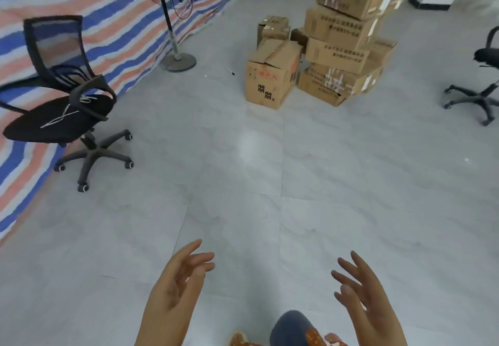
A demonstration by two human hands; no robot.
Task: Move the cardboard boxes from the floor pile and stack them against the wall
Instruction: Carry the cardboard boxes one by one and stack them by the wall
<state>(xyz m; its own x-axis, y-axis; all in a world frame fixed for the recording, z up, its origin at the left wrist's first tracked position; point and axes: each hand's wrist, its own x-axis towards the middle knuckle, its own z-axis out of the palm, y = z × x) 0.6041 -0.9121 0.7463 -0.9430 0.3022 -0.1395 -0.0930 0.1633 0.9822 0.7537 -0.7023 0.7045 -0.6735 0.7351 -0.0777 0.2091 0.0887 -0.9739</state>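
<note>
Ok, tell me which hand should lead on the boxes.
Right, marginally. Both hands, left hand and right hand, are open and empty; the cardboard boxes stand ahead, slightly rightward, well beyond reach.

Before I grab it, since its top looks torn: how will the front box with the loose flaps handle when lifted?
The front box probably cannot be lifted by its top: the flaps are creased and stand partly open. Its walls look square, so it should stay stiff when held from below. It stands alone on the floor, apart from the leaning stack, so lifting it likely disturbs nothing.
</note>
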